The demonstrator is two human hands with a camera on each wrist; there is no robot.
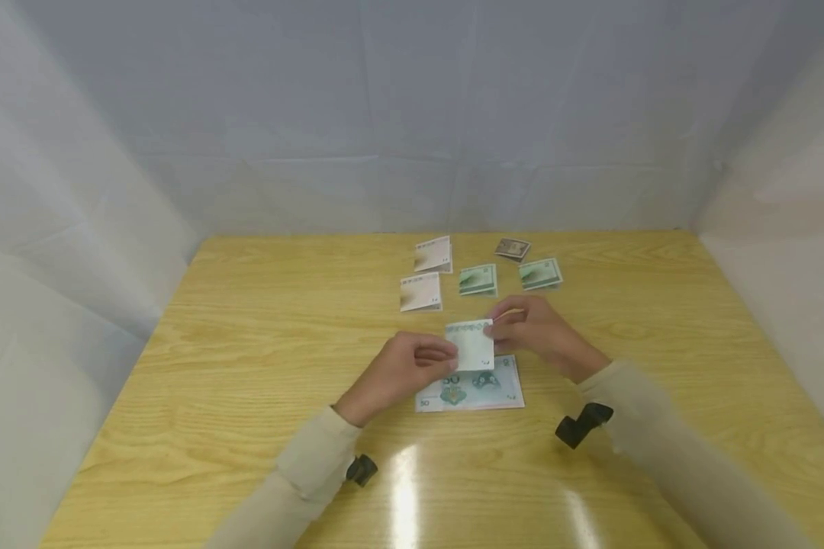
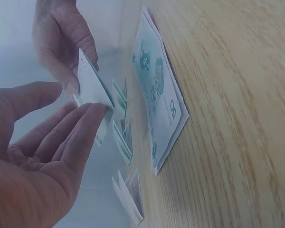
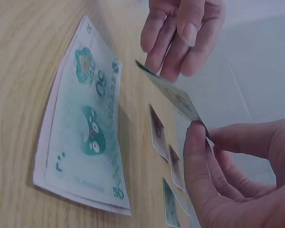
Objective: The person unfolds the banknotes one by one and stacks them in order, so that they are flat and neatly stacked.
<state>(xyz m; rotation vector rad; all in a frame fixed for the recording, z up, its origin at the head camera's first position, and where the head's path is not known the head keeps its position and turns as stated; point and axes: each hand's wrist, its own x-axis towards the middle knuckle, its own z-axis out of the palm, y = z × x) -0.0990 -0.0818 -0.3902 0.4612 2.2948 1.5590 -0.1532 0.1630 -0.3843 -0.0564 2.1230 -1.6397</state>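
Okay, right hand [image 1: 539, 332] pinched a folded note [image 1: 471, 349] between thumb and fingers; left hand [image 1: 401, 370] had thumb and fingers apart by its opposite edge, contact unclear. Large 50 note [image 1: 487, 393] lay below the fingers, smaller banknotes [image 1: 477, 279] beyond them.

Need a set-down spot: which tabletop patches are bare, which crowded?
Bare: yellow wood-grain tabletop from the left hand to the left edge; also right of the right hand.
Crowded: the middle, with a folded pale-green paper note at both hands, a rectangular teal-printed paper 50 note nearer, five folded paper notes farther.
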